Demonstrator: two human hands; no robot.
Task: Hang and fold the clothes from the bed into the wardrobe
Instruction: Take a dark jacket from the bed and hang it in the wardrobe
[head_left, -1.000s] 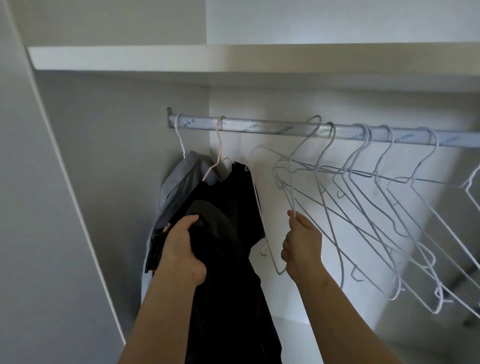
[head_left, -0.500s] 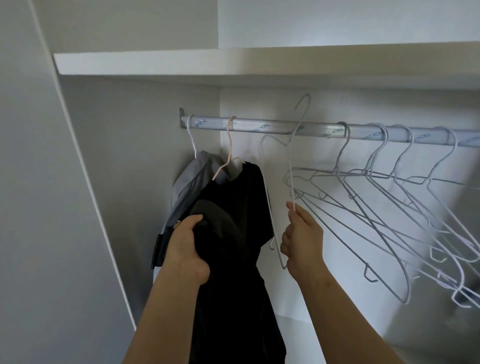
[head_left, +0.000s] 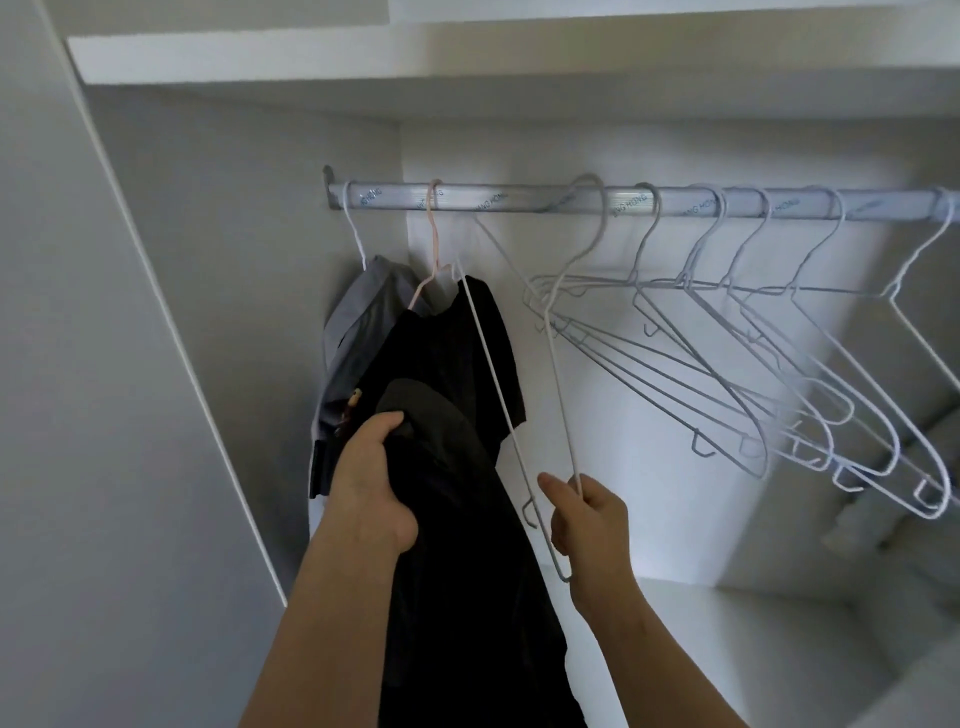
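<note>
White wardrobe (head_left: 649, 415) walls surround a metal rail (head_left: 519, 200). Below it the left hand (head_left: 371, 483) grips a limp, bunched black garment (head_left: 467, 597); the right hand (head_left: 587, 525) pinches a thin white wire hanger (head_left: 557, 374), hook near the rail.

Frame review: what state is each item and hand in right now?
left hand, grips the dark garment.
right hand, pinches the held hanger low on its frame.
dark garment, bunched, hanging from the hand, not on a hanger.
held hanger, tilted, hook at the height of the rail; on or off it unclear.
black T-shirt, hung on the rail.
grey garment, hung at the rail's left end.
empty hangers, bare, hooked on the rail.
</note>
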